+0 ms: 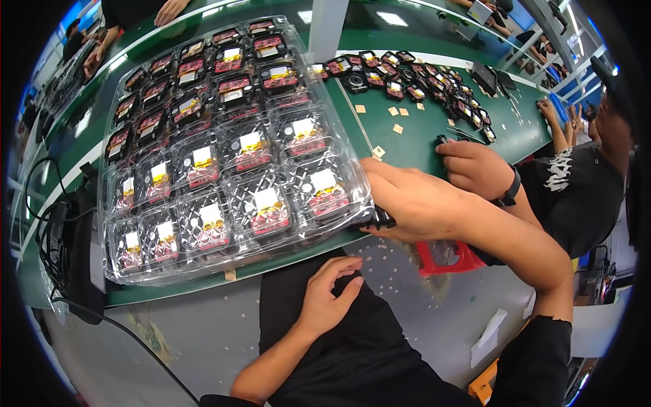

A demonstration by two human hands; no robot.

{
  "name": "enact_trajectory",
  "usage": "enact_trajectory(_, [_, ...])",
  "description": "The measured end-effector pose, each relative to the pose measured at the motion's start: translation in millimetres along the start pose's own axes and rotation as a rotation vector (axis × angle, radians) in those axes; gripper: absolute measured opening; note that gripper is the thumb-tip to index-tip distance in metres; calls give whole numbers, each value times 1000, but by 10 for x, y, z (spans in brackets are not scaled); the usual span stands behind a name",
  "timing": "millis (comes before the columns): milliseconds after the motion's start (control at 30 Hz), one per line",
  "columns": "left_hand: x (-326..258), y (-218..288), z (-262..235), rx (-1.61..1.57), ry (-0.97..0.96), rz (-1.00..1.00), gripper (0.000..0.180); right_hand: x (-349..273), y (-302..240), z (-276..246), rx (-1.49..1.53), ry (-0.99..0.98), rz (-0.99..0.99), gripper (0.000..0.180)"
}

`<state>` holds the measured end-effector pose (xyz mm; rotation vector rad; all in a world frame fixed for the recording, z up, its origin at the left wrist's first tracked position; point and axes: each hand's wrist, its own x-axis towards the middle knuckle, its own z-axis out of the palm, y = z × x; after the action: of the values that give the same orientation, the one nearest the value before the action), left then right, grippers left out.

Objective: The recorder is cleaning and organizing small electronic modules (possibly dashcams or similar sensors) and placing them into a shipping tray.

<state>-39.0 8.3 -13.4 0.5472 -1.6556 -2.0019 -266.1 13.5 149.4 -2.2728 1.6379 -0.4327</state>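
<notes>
My left hand point(327, 298) lies on my thigh with nothing in it, its fingers stretched out. At the near right corner of the clear plastic tray point(363, 193), my right hand point(413, 203) is closed on a small black plastic piece point(382, 218); the fingers hide most of it. The tray lies on the green table in front of me and looks like a stack. Its pockets hold rows of small black-cased electronic units point(268, 207) with red circuit boards, white blocks and yellow strips.
Similar units point(434, 81) lie in a loose pile on the green table point(420, 146), with small tan squares point(397, 129) scattered near. A co-worker's hand point(475, 169) is close beyond my right hand. A black cable point(146, 349) hangs at left; a red stool point(451, 259) stands below.
</notes>
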Motion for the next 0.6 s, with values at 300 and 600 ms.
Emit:
enact_trajectory(300, [-10, -9, 45, -1, 37, 5, 32, -132, 15, 17, -89, 0, 79, 62])
enact_trajectory(600, [205, 753, 153, 545, -61, 563, 32, -311, 305, -228, -70, 121, 345, 56])
